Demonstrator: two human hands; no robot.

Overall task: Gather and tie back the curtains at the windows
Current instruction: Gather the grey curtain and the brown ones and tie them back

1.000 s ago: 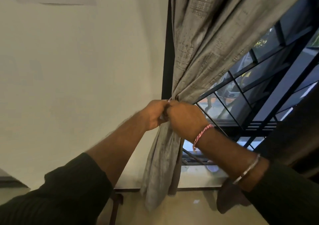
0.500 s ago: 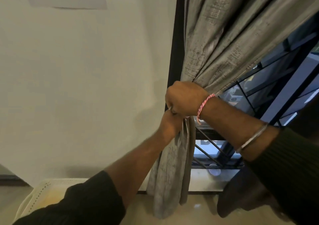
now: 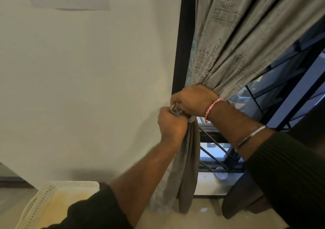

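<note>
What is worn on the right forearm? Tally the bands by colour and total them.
Pink-and-white thread band: 1
Silver metal bangle: 1
Total: 2

- You are in a lived-in room of a home, standing at a window.
- At 1 o'clock hangs a grey woven fabric curtain with a darker crosshatch print [image 3: 233, 40], household drapery gathered into folds.
- Beside it, at 12 o'clock, runs the tall black window frame [image 3: 182, 40], set into a plain off-white painted wall [image 3: 88, 79] that fills your 9 to 11 o'clock.
- At 3 o'clock a black metal security grille with crossed bars [image 3: 219, 151] covers the glass, as on a house window.
- At 7 o'clock sits a cream plastic perforated basket [image 3: 52, 193], the laundry kind.
- At 5 o'clock the pale polished floor [image 3: 202, 216] meets the window's low sill.
</note>
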